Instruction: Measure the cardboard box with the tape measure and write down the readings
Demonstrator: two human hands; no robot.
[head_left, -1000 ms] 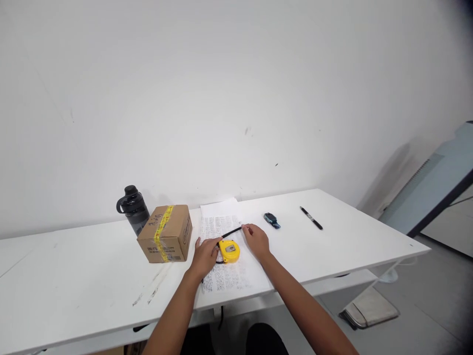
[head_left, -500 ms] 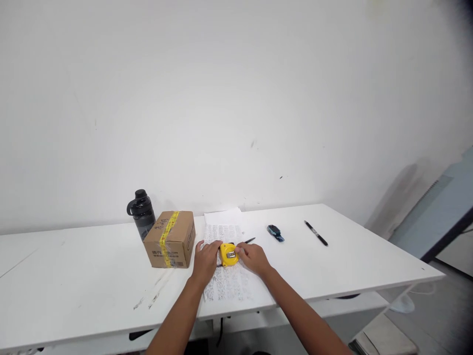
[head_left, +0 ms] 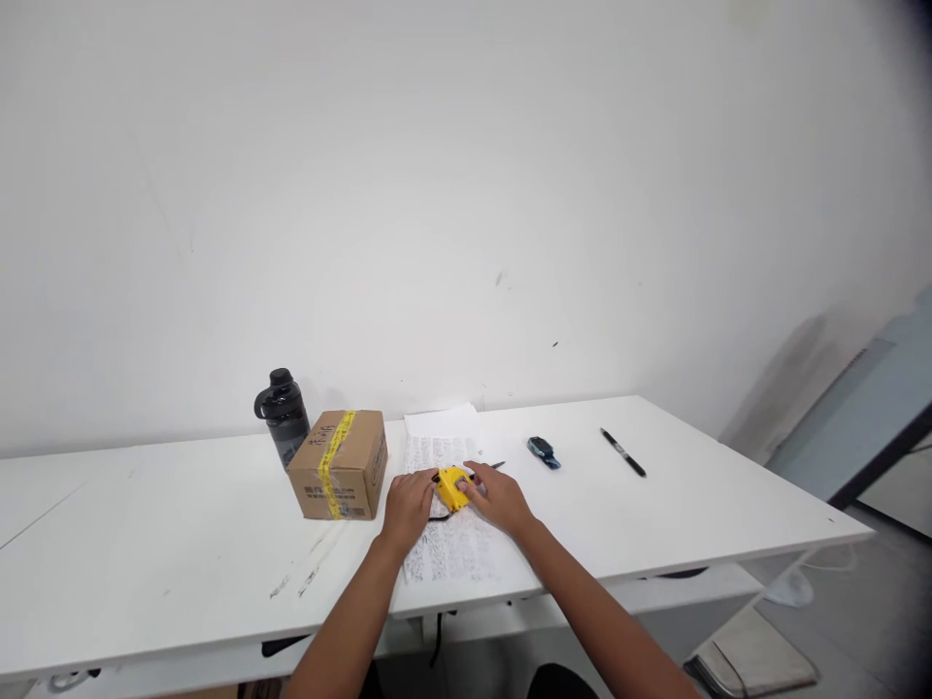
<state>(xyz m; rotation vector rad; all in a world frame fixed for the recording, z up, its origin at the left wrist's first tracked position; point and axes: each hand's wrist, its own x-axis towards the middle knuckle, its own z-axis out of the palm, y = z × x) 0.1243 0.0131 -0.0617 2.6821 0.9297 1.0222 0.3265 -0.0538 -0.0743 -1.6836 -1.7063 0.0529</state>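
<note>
A yellow tape measure (head_left: 450,485) lies on a printed sheet of paper (head_left: 446,546) on the white table (head_left: 182,553). My left hand (head_left: 406,508) grips its left side with curled fingers. My right hand (head_left: 497,498) covers its right side, fingers closed on the case. A short dark tip of the blade (head_left: 496,466) sticks out past my right hand.
A taped cardboard box (head_left: 339,463) and a dark water bottle (head_left: 282,414) stand left of the paper. A small blue-black device (head_left: 544,452) and a black pen (head_left: 623,452) lie to the right. The wall runs just behind; a grey panel (head_left: 851,408) leans at far right.
My right hand has come back from the extended blade end onto the tape measure's case, and the blade has shortened. Both hands now hold the case; the camera has shifted slightly.
</note>
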